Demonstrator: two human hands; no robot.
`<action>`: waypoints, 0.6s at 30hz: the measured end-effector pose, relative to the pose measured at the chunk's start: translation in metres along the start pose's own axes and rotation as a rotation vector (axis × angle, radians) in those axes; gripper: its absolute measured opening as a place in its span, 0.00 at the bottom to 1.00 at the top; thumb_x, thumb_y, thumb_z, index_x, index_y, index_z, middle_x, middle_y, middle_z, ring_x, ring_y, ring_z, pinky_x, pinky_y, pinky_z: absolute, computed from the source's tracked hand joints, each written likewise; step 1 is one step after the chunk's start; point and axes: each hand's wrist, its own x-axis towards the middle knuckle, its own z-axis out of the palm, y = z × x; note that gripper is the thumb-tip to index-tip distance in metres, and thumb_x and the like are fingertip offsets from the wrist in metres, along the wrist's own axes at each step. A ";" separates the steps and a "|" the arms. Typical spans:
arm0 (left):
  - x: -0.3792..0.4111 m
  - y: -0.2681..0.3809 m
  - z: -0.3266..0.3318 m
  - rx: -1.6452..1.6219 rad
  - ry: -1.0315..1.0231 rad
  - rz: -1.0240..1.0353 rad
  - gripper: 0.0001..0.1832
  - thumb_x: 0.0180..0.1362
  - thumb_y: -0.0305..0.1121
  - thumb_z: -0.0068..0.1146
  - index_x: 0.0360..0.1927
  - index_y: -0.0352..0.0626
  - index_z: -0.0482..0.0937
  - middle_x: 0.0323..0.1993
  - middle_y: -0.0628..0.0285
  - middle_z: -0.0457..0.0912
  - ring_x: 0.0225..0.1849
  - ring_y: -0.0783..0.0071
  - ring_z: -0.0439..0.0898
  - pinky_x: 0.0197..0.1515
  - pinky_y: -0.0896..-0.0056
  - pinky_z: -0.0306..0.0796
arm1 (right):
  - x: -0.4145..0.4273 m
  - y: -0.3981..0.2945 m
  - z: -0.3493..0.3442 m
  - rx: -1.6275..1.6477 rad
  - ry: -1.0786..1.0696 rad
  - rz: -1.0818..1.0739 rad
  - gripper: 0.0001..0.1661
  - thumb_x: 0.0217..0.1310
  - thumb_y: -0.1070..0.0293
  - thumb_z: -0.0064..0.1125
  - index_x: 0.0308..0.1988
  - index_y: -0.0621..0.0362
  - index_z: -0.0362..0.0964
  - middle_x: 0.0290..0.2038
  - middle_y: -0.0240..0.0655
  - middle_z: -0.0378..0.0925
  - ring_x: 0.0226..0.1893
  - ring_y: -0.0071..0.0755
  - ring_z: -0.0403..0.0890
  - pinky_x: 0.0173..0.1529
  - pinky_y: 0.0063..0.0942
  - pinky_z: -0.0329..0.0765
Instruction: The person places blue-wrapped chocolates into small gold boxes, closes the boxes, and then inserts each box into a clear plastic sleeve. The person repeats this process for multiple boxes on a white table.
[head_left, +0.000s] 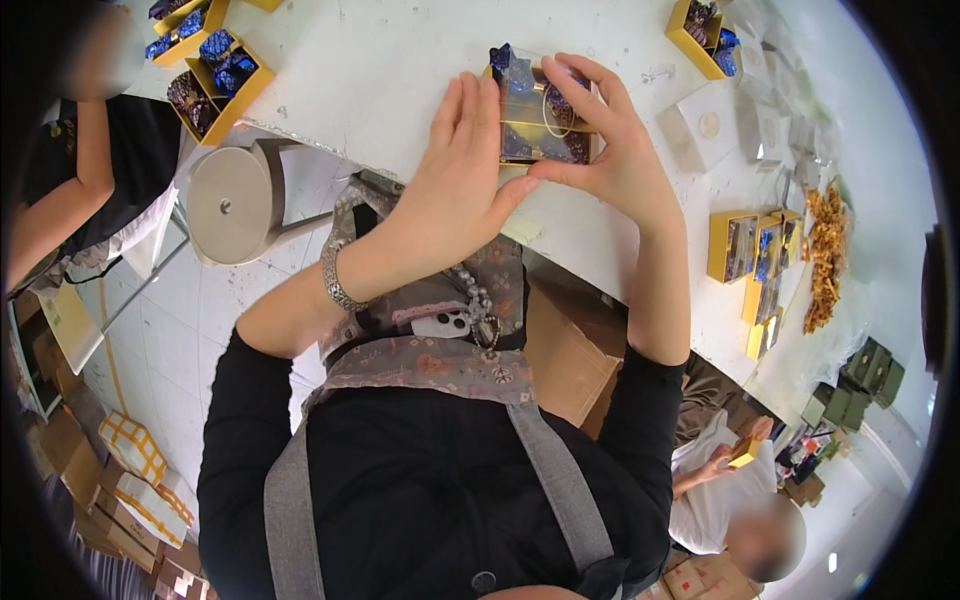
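Note:
In front of me on the white table is a gold gift box (525, 142) with a clear plastic cover over its top. Dark blue and purple foil-wrapped pieces (517, 71) show through the plastic, and a pale oval outline is visible on the cover. My left hand (465, 169) lies along the box's left side, its fingers straight and together. Around the right side curves my right hand (611, 139), with fingers at the far edge and thumb at the near corner. The box sits between both hands; its right side is partly hidden.
Open gold boxes with foil-wrapped pieces (221, 82) stand at upper left, another (701, 37) at upper right. Right: clear plastic covers (697, 131), covered boxes (731, 247), gold ribbons (825, 259). A stool (229, 206) stands left. Co-workers are at both sides; one holds a gold box (744, 452).

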 end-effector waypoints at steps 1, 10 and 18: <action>0.000 -0.003 0.000 0.059 0.001 0.025 0.50 0.63 0.41 0.62 0.73 0.19 0.42 0.73 0.24 0.48 0.76 0.27 0.44 0.76 0.45 0.50 | 0.000 0.001 0.000 0.012 -0.005 0.003 0.53 0.38 0.66 0.83 0.67 0.41 0.70 0.66 0.42 0.64 0.62 0.49 0.69 0.64 0.40 0.73; 0.042 -0.037 -0.035 -0.038 -0.006 0.205 0.57 0.40 0.42 0.80 0.71 0.35 0.58 0.69 0.50 0.65 0.66 0.52 0.70 0.65 0.60 0.70 | 0.003 -0.007 0.003 -0.184 -0.021 -0.071 0.54 0.35 0.64 0.83 0.67 0.42 0.71 0.69 0.44 0.62 0.64 0.53 0.67 0.66 0.42 0.70; 0.044 -0.042 -0.025 0.154 0.056 0.294 0.52 0.41 0.45 0.78 0.67 0.36 0.63 0.63 0.53 0.69 0.61 0.53 0.74 0.57 0.60 0.76 | -0.025 0.009 0.014 0.555 0.163 0.108 0.64 0.64 0.58 0.66 0.76 0.63 0.24 0.79 0.48 0.33 0.80 0.44 0.37 0.78 0.38 0.41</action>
